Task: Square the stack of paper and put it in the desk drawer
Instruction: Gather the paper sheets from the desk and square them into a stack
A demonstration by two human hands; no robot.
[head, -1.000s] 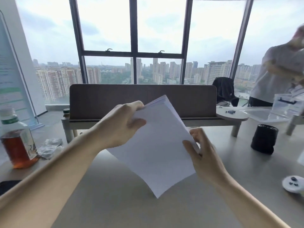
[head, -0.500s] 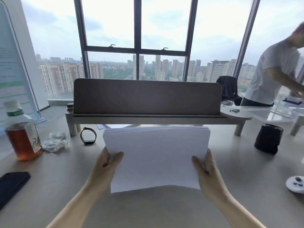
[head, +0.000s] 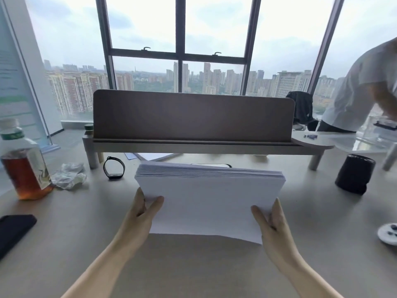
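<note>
Paper: stack of paper (head: 206, 203) was held up over the desk (head: 193, 265), landscape, lower edge raised off the surface, top edge fanned a bit w/ sheets slightly stepped.
Left hand (head: 141, 220): gripped the stack's lower left side, thumb on the near face, fingers wrapped behind, clamped on the sheets.
Right hand (head: 272, 224): gripped the lower right side the same way, thumb in front, fingers closed on the edge.
Handling: prob. light to moderate in weight, floppy, smooth; loose sheets could slide apart if the grip eased. Best held at both short sides, as it was, then tapped on its long edge to even it.
Progress: squaring looked underway, not finished; top edge was uneven.
Drawer: not in view; can't tell where it sat.
Left of stack: black wristband (head: 113, 168) near the shelf leg, crumpled wrapper (head: 69, 175), bottle of amber drink (head: 22, 162), dark phone (head: 15, 227) at the desk's left edge.
Right of stack: black cup (head: 354, 176) upside down, small white round thing (head: 388, 233) at the far right edge.
Behind: raised shelf w/ brown divider panel (head: 193, 115), window (head: 180, 39) w/ city view, another person (head: 365, 87) at the right.
In the way: nothing directly under the stack; desk in front was free for tapping. Wristband & wrapper sat near but apart from it.
</note>
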